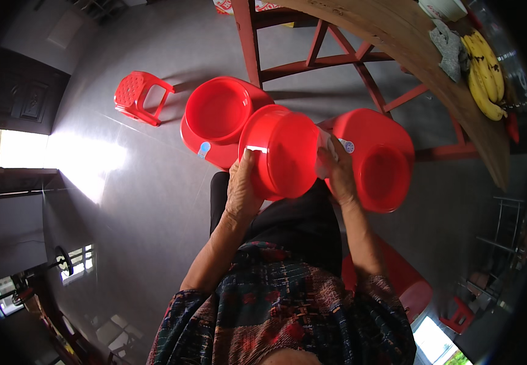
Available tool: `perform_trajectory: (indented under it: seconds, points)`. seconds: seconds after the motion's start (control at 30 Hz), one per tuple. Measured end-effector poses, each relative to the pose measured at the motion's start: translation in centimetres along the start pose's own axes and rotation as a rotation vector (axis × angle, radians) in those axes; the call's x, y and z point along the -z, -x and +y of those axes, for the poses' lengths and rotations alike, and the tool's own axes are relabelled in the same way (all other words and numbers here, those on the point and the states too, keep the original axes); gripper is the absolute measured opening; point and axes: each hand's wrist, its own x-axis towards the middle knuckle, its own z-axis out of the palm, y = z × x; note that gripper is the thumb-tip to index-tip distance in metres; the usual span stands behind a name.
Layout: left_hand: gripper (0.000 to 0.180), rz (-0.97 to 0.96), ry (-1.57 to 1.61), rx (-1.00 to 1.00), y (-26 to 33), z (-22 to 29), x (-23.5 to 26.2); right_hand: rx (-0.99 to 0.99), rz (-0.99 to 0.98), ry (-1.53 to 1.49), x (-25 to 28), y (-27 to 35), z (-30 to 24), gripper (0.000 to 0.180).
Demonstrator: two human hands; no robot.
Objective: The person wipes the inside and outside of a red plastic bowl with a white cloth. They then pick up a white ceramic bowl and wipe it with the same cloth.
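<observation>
A round, deep red plastic tub (294, 155) is tipped on its side in front of me. My left hand (243, 190) grips its left side, thumb lying along the outer wall. At the tub's right side my right hand (342, 175) is closed around a crumpled, whitish cloth (324, 151), pressed against the tub's edge. Beyond the tub and to its left is a red plastic piece with a large round hollow (217, 109) and a bluish round sticker. A similar red piece with a round hollow (385, 179) is close by my right hand.
A small red stool (141, 97) stands on the grey floor at the left. A wooden table (397, 30) on reddish legs curves across the upper right, bearing bananas (485, 76), a grey cloth (449, 50) and a pale bowl (443, 8). Another red plastic object (406, 274) is beside my right elbow.
</observation>
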Motion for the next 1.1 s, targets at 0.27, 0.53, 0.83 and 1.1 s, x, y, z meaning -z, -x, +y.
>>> perform_trajectory:
  seconds: [0.27,0.53,0.83,1.1]
  points:
    - [0.040,-0.019,0.057,-0.020,-0.6,-1.6,-1.7,0.791,0.149,0.742,-3.8,3.5,0.2,0.044]
    - [0.051,0.045,-0.218,-0.030,-0.4,-1.8,-2.4,1.015,-0.034,0.867,-4.7,2.9,-3.7,0.038]
    - [0.040,-0.017,0.423,0.060,-2.2,-0.8,-2.9,1.132,0.228,1.004,-3.1,5.5,2.0,0.037]
    - [0.042,-0.125,0.457,0.146,-2.8,-1.5,-2.9,1.088,0.336,0.902,-0.8,3.0,-0.5,0.023]
